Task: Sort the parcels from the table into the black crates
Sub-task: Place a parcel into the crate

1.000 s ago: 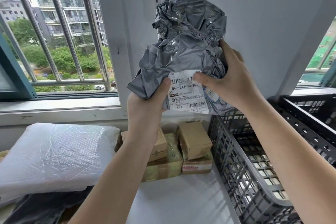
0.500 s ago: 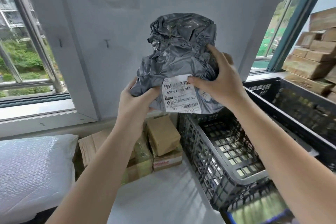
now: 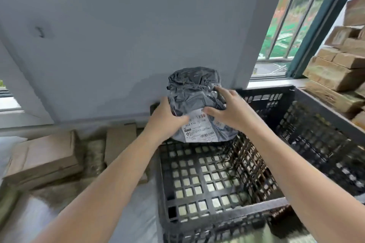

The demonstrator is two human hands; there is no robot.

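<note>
Head view, near to far. Two bare forearms reach forward over the near black crate [image 3: 217, 218], whose lattice floor shows no parcel in its near part. At the crate's far end the left hand [image 3: 167, 117] and right hand [image 3: 229, 113] grip the grey parcel [image 3: 194, 92] between them. The left hand's fingers wrap its left flank. The right hand's fingers spread over its crumpled right shoulder, thumb on the white shipping label [image 3: 199, 131]. The parcel stands with its long axis roughly upright, label end lowest and facing the viewer, and sits inside the crate's outline near the far wall. Whether its base touches the floor cannot be told. Judged from this, the coming move is a straight lowering and release, with neither hand nearer than the other. A second black crate [image 3: 316, 116] adjoins on the right. Brown cardboard boxes [image 3: 45, 156] lie on the table to the left, blurred. Beyond rise a grey wall [image 3: 138, 25], a barred window [image 3: 286, 25] and stacked cartons [image 3: 335, 73] at far right
</note>
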